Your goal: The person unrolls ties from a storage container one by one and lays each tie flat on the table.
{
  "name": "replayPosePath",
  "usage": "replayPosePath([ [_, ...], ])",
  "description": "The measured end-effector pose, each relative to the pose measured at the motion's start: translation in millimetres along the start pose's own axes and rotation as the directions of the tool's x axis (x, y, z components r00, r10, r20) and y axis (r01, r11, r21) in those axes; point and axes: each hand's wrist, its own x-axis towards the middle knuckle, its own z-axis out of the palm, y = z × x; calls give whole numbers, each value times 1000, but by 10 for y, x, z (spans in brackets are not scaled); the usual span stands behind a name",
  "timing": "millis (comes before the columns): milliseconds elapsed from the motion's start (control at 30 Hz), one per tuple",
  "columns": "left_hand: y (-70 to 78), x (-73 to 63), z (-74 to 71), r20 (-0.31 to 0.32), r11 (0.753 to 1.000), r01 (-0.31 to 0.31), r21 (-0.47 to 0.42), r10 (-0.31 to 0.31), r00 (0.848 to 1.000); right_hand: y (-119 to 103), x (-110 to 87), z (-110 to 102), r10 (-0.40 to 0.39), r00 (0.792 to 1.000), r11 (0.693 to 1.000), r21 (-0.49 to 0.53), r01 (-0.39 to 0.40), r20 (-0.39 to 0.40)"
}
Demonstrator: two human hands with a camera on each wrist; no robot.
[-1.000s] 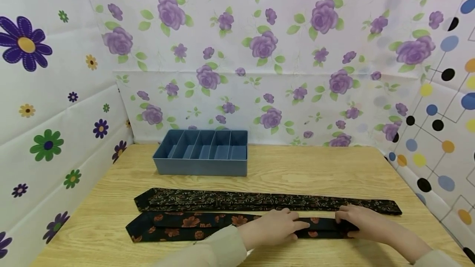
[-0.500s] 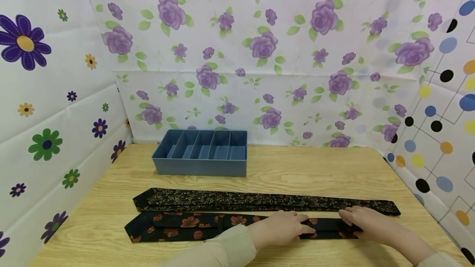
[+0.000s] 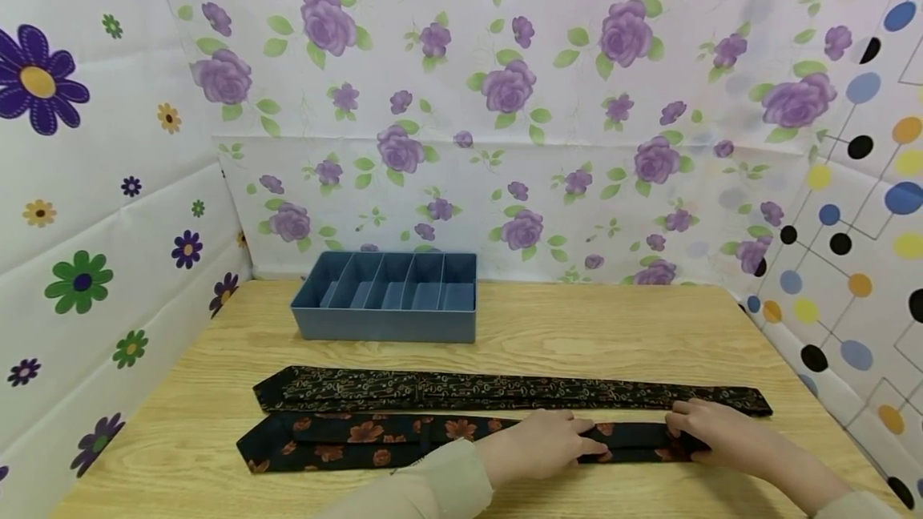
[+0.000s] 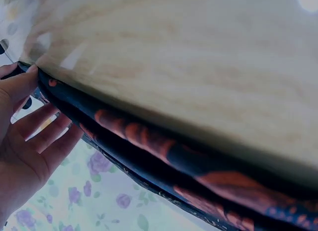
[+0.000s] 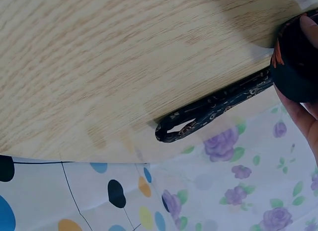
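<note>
A black necktie with orange flowers (image 3: 366,432) lies along the table, its broad pointed end to the left and its underside with the narrow tail facing up. My left hand (image 3: 541,445) rests on its right half, fingers extended; in the left wrist view the thumb and fingertips (image 4: 72,132) touch its edges. At the right end my right hand (image 3: 728,439) grips the tie between thumb and fingers, where the cloth bends round into a curve (image 5: 290,74) in the right wrist view. A second necktie, black with a small gold pattern (image 3: 469,391), lies just behind, parallel.
Toward the back left of the wooden table (image 3: 613,327) stands a blue-grey box (image 3: 385,324) with several compartments. Printed cloths enclose the table: purple roses on the back cloth (image 3: 461,207), daisies at left, coloured dots at right.
My left hand has slid slightly right along the flowered necktie. The right hand has also shifted a little right with the tie's end. The head view has turned slightly.
</note>
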Motion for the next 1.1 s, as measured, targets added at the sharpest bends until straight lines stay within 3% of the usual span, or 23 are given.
replayPosePath([
  [367,-55,-51,-37,64,992,41,-123,-33,997,-17,8,11,18,1000,999,47,-19,17],
  [633,-85,-115,-35,82,990,51,-133,-40,996,-73,50,2,44,998,996,73,-47,34],
  [833,-71,-107,-48,39,994,32,-105,-28,999,-33,46,0,28,999,989,141,-33,35],
  [1100,11,18,-80,-74,999,-37,-25,35,997,42,35,98,-111,985,992,48,119,-134],
])
